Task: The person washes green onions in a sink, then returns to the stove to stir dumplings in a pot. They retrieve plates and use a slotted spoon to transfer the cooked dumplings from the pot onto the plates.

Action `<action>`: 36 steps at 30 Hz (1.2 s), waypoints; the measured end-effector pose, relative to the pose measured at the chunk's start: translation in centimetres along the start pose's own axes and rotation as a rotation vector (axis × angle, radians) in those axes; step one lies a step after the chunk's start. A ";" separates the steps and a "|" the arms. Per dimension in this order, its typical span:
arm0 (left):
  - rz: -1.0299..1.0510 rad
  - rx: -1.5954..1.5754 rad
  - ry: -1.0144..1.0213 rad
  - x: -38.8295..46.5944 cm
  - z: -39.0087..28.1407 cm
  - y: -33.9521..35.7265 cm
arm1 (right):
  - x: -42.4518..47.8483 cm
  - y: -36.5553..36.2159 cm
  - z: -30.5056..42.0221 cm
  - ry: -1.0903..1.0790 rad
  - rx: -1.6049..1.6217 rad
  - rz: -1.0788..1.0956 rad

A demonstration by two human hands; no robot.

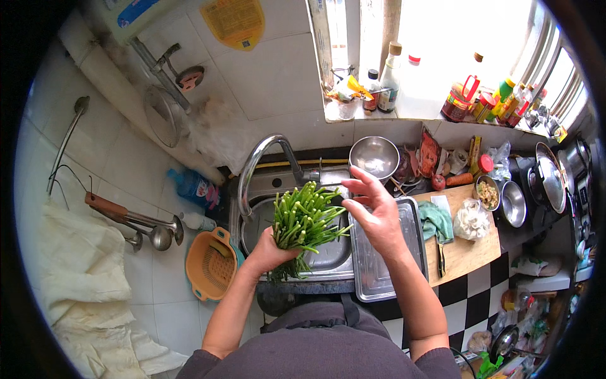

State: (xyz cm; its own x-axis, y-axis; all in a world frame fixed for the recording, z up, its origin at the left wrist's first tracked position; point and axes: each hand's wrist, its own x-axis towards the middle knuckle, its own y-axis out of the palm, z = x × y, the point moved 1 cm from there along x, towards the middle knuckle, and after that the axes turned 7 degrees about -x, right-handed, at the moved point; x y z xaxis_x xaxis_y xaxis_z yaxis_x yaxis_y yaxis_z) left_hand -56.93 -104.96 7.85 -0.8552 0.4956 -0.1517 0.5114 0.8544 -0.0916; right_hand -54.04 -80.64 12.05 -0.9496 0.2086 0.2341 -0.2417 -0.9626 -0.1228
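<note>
My left hand (pixel 273 252) is closed around a thick bunch of green leafy stems (pixel 305 220), with the cut ends pointing up and away from me and the leaves hanging below. The bunch is above the stainless steel sink (pixel 326 258), near the curved chrome faucet (pixel 258 154). To the right of the stems, my right hand (pixel 374 208) is raised with fingers apart and holds nothing. Under my right forearm lies a clear rectangular lid or tray (pixel 374 279), partly hidden by the arm.
Right of the sink, a wooden cutting board (pixel 466 265) bears a knife (pixel 441 259), a green cloth (pixel 434 220) and a bag of white food (pixel 472 220). A steel bowl (pixel 374 156) stands behind the sink. An orange colander (pixel 210 265) is at the left.
</note>
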 end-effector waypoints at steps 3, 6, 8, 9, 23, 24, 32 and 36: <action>0.027 -0.009 0.018 0.1 -0.1 0.4 | 1.1 1.1 0.6 -0.037 -0.104 0.026; 0.047 -0.006 0.004 0.2 0.0 0.6 | 1.4 1.5 1.1 -0.096 -0.254 -0.074; 0.051 0.017 0.008 0.1 -0.4 0.6 | 1.6 1.3 1.0 -0.178 -0.381 -0.152; 0.053 0.026 0.007 0.1 -0.6 0.7 | 1.5 1.1 0.9 -0.181 -0.429 -0.168; -0.043 0.364 0.034 1.4 1.6 0.6 | -1.9 -7.1 -4.4 0.131 -0.247 -0.322; -0.033 0.354 0.027 1.6 1.8 0.8 | -2.6 -7.4 -5.4 0.153 -0.272 -0.328; -0.040 0.501 0.164 2.9 2.5 1.8 | -14.8 -14.4 -16.9 0.495 -0.645 -0.350; 0.015 0.560 0.246 4.0 1.6 3.8 | -21.1 -17.0 -20.5 0.534 -1.047 -0.352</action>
State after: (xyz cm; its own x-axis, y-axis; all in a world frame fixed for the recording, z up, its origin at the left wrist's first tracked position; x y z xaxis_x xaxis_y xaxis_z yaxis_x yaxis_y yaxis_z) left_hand -58.24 -99.95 5.33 -0.8076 0.5858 0.0684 0.4334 0.6682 -0.6047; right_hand -34.01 -65.13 -10.61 -0.7030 0.7110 0.0164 -0.3116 -0.2872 -0.9058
